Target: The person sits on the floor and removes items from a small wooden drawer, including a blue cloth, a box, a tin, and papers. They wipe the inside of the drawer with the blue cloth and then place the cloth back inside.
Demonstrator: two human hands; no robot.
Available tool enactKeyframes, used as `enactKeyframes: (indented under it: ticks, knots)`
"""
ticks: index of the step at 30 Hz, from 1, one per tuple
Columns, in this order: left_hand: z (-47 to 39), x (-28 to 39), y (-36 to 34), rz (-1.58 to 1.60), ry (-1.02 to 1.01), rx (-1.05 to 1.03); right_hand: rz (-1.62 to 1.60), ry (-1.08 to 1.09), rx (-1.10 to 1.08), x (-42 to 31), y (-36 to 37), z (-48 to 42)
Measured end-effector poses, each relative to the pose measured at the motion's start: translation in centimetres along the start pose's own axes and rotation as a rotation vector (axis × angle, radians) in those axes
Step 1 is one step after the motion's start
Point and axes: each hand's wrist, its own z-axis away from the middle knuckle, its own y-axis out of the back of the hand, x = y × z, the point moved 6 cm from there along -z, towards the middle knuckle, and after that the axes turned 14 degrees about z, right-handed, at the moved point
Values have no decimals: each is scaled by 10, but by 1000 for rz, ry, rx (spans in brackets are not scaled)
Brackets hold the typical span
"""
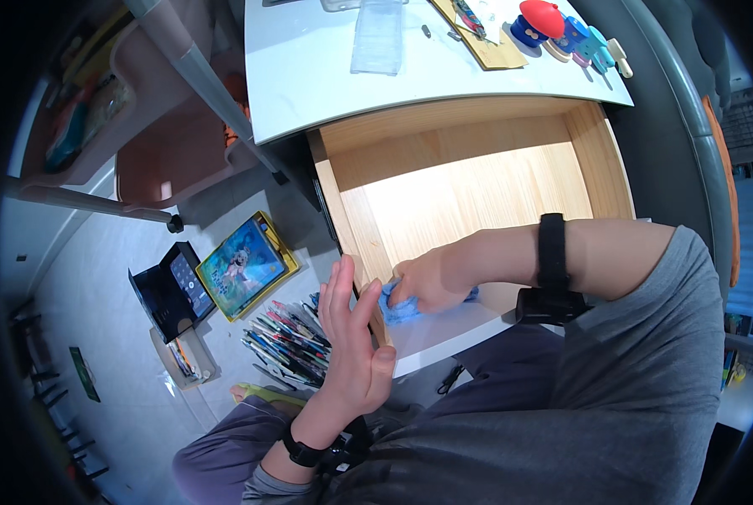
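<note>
A blue cloth (400,309) is bunched under the fingers of my right hand (436,278), which presses it into the front left corner of a pulled-out wooden drawer (477,189). The cloth touches the inside of the drawer's white front panel (458,344). My left hand (356,341) is raised at the drawer's front left corner, fingers extended and thumb apart, with nothing in it. Whether its edge touches the drawer side cannot be told. Bare pale wood shows across the drawer's bottom.
On the white cabinet top (313,82) stand a clear plastic box (377,38), a brown envelope (501,55) and small toy-like figures (540,22). Many pens (288,344), a yellow-edged illustrated box (244,265), an open black box (177,287) and a bin (202,360) occupy the floor. A pink wheeled cart (168,151) stands left.
</note>
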Motion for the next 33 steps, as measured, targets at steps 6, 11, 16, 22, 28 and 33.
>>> enactKeyframes:
  ticks: [6,11,16,22,28,33]
  knots:
    - [-1,11,-7,-56,2,-65,-415,14,-327,6,-6,-14]
    - [-1,10,-8,-15,1,-18,-565,20,-360,10,-6,-13]
    - [0,11,-3,-8,-37,-8,-719,18,-305,-18,9,38]
    - [12,10,16,-47,-161,58,-349,169,88,-86,22,135]
    - [6,40,27,-135,-173,50,-270,83,486,-106,-25,145]
    - [6,45,23,-129,-122,11,-235,69,1002,-78,18,190]
